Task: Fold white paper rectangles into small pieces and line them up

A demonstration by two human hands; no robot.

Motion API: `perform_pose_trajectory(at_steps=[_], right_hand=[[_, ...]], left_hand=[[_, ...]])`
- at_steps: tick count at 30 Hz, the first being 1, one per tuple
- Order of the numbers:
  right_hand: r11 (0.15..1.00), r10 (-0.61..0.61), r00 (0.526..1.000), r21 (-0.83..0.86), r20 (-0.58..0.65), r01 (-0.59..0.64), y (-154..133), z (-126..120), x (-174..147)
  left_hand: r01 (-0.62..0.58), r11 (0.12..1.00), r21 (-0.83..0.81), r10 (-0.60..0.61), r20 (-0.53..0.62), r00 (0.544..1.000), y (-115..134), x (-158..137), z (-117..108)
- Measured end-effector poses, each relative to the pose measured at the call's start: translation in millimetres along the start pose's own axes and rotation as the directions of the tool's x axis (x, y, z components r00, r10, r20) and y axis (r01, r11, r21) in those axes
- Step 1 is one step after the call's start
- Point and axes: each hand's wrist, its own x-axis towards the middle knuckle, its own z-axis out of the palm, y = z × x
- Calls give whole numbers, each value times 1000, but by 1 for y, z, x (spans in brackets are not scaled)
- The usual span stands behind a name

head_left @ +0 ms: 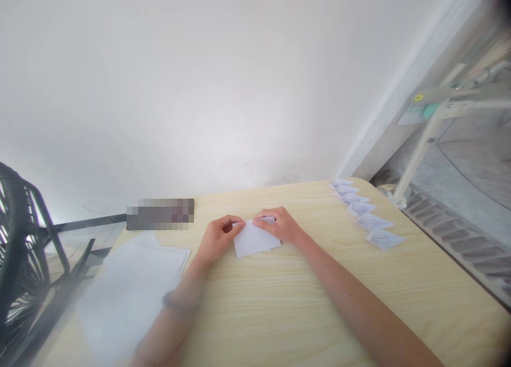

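Note:
A folded piece of white paper (257, 240) lies in the middle of the wooden table, between my two hands. At its upper left corner, my left hand (220, 236) pinches the edge between thumb and fingers. My right hand (279, 224) grips the top edge on the right, its thumb on the near face and its fingers behind. Both thumb tips are close together along the top edge. The fingers behind the paper are partly hidden.
Several folded white paper boats (384, 238) stand in a row along the table's right side. A stack of white paper sheets (123, 287) lies at the left, partly under my left forearm. A blurred-out dark object (159, 215) sits at the back left. The wall (239, 90) rises behind the table (247, 314).

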Motion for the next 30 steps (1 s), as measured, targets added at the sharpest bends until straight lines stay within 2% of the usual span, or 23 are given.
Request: perform_pose_trajectory(at_steps=[6, 11, 18, 22, 27, 30], right_hand=[[1000, -29, 999, 2, 28, 29, 1, 0, 1], [999, 25, 998, 27, 61, -27, 8, -5, 3], [989, 96, 995, 114, 23, -98, 12, -10, 3], [996, 46, 999, 71, 2, -47, 5, -7, 1], [1000, 6, 999, -19, 34, -6, 3, -5, 1], [999, -18, 999, -26, 46, 19, 4, -4, 2]], left_hand=[[17, 999, 34, -15, -47, 999, -4, 0, -1], [68, 996, -54, -71, -68, 995, -3, 0, -3], [91, 991, -94, -101, -106, 989, 2, 1, -5], [61, 992, -107, -74, -118, 990, -1, 1, -4], [-6, 998, -70, 0, -87, 996, 1, -1, -2], [-3, 998, -60, 0, -47, 999, 2, -2, -1]])
